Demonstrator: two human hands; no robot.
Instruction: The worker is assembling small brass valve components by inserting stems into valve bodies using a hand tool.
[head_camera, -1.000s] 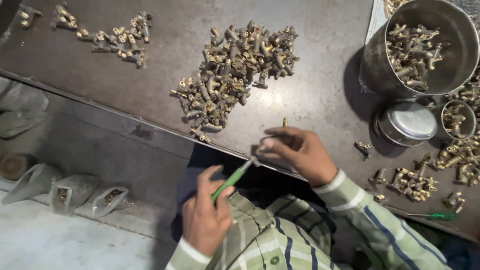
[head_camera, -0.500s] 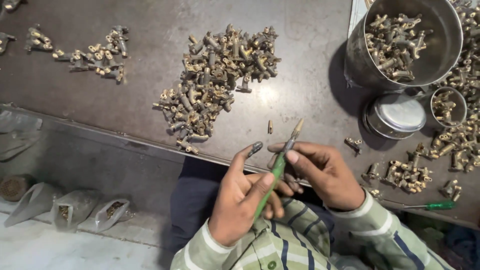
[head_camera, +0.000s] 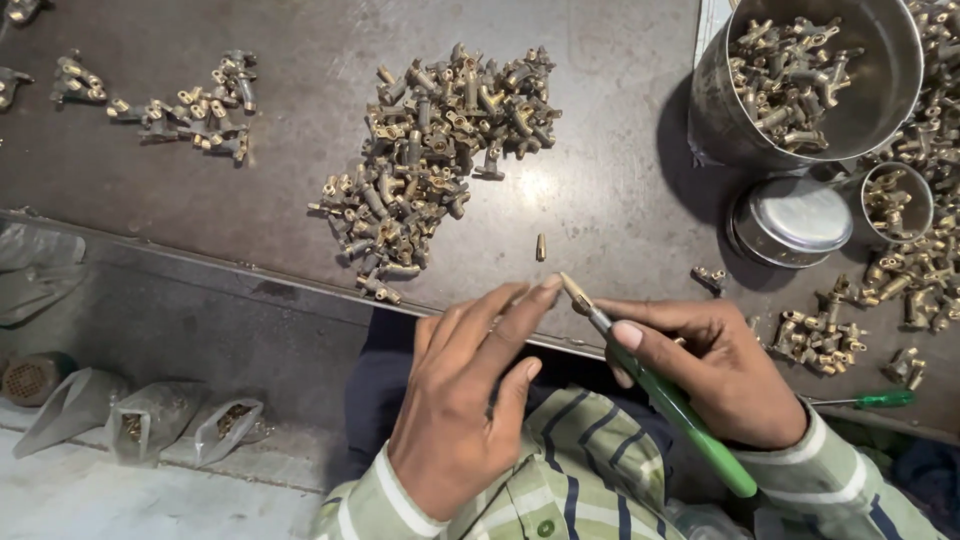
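My right hand (head_camera: 735, 375) grips a green-handled screwdriver (head_camera: 690, 425) at the near edge of the dark metal table (head_camera: 620, 190). Its shaft points up and left, and a small brass piece sits on its tip (head_camera: 575, 293). My left hand (head_camera: 465, 400) lies flat beside it, fingers stretched out. Its fingertips touch the screwdriver's tip, and I see nothing held in it. A single small brass nozzle (head_camera: 541, 247) lies on the table just beyond my fingers. Further back sits a big heap of brass fittings (head_camera: 440, 150).
At the back right a steel pot (head_camera: 880, 110) holds fittings, with a steel lid (head_camera: 790, 220) and a small cup (head_camera: 895, 200) near it. More fittings lie right (head_camera: 815, 340) and far left (head_camera: 185, 115). A second green screwdriver (head_camera: 865, 400) lies right. Plastic bags (head_camera: 170, 425) sit on the floor.
The green screwdriver has passed from my left hand to my right. My hands came together at the table edge, and the left now only touches the tip.
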